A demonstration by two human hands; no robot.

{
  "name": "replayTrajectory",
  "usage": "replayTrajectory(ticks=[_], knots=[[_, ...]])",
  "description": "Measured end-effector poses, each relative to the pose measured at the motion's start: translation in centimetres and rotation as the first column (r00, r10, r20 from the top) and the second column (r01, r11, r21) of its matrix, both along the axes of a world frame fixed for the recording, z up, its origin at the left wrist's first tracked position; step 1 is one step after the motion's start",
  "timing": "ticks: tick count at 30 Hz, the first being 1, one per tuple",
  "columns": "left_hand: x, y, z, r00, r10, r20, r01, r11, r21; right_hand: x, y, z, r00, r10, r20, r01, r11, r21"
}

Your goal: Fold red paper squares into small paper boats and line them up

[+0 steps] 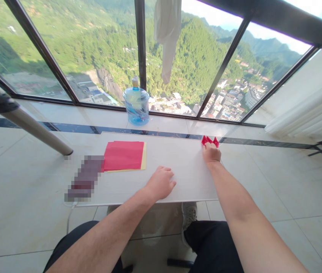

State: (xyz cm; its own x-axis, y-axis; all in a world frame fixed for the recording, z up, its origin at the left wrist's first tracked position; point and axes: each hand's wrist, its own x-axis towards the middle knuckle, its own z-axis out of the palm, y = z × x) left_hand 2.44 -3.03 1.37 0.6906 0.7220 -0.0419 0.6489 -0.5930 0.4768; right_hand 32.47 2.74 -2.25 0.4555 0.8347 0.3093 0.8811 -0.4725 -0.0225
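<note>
Red paper (123,155), something blurred (85,178) on table (188,159)

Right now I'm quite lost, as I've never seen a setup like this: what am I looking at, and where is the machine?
There is no machine here: these are a person's own bare hands. The single picture comes from a camera worn on that person's head, looking forward and down. On the low white table lie red sheets, with a yellow edge showing beneath them, and a pixelated item that I can't identify. The right hand is at some small red pointed pieces by the far edge; whether it grips or only touches them is unclear. The left hand holds nothing that I can see. A blue water bottle stands beyond the table.
</note>
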Motion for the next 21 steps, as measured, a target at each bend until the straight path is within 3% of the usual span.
replayTrajectory(ticks=[3,12,16,19,21], knots=[[0.1,-0.2,0.1,1.0,0.001,-0.021,-0.001,1.0,0.003,0.0,-0.2,-0.1,1.0,0.0,-0.002,0.0,1.0,0.012],[0.7,-0.2,-0.2,0.991,-0.082,-0.105,0.084,0.996,0.016,1.0,-1.4,-2.2,0.998,0.055,0.004,-0.054,0.962,0.268],[0.7,-0.2,-0.2,0.998,-0.047,-0.038,0.047,0.999,-0.007,-3.2,-2.5,-2.0,0.963,0.173,-0.207,-0.113,0.955,0.274],[-0.7,0.5,0.5,0.995,0.103,-0.002,-0.103,0.995,-0.017,-8.6,-2.6,-1.1,0.863,0.342,-0.371,-0.297,0.939,0.173],[-2.6,1.3,1.2,0.976,0.217,-0.015,-0.216,0.976,0.036,-12.7,-2.0,-0.4,0.784,0.451,-0.426,-0.428,0.89,0.155]])
